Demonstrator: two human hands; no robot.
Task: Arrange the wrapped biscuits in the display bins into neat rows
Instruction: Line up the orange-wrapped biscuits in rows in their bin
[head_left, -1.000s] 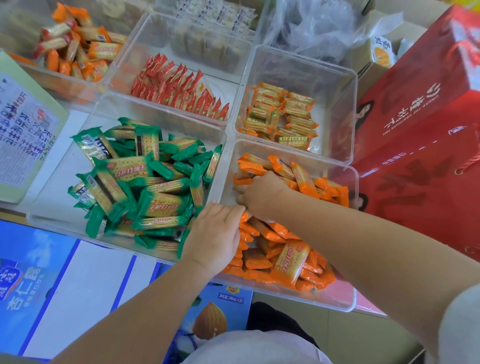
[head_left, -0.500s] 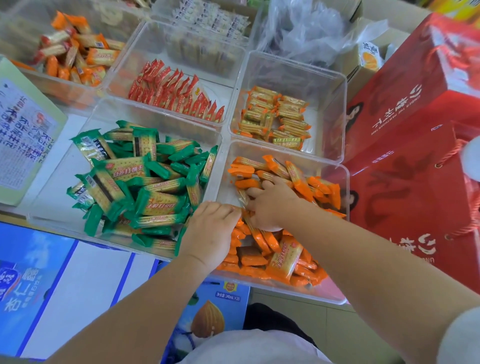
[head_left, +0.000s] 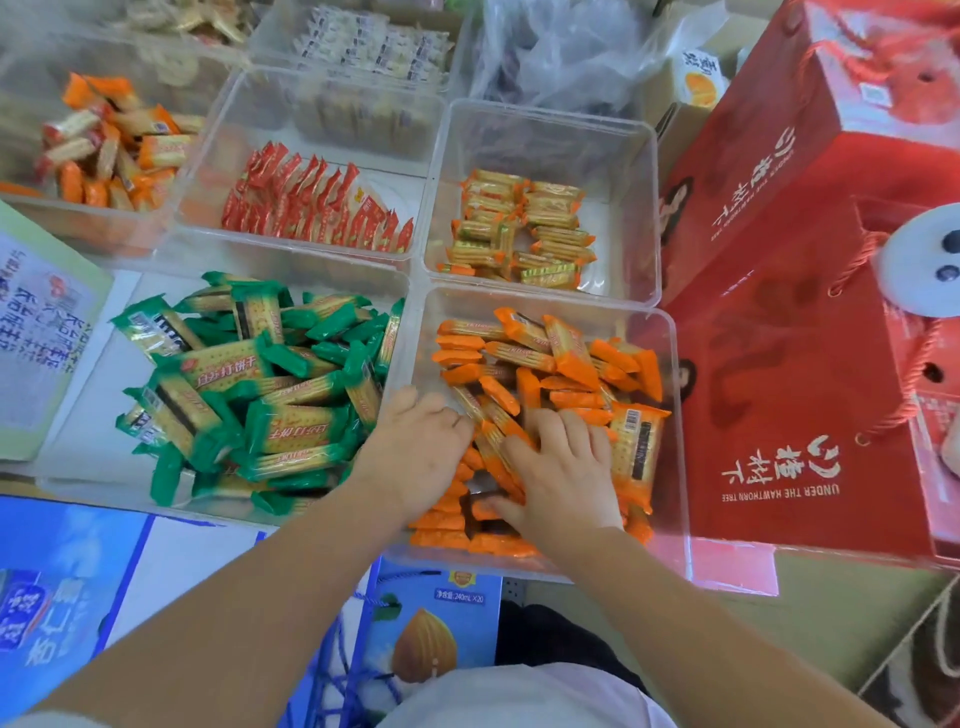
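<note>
- Grip, right: the right hand (head_left: 563, 470) lies spread and palm down on the orange foil-wrapped biscuits (head_left: 524, 353), pressing them and holding none.
- Grip, left: the left hand (head_left: 415, 452) bends over the pile's near-left side with its fingertips buried. Whether it holds a packet cannot be told.
- Between the hands, a short run of packets stands on edge, with long axes slanting from far-left to near-right. Both hands touch it, so squaring this run looks like the step in hand.
- Beyond the fingertips, toward the far wall of the clear plastic bin (head_left: 545, 300), a left-hand column lies crosswise. The packets on the right are loose at mixed angles, and the right hand is nearer to them.
- Counts: two hands and one bin in work. The orange packets overlap too much to count.
- Outward: green wrapped biscuits (head_left: 291, 426) lie jumbled in the bin to the left. Three bins behind hold red, small yellow and mixed orange packets; farther ones are blurred. Red printed gift boxes (head_left: 779, 364) stand at the right.
</note>
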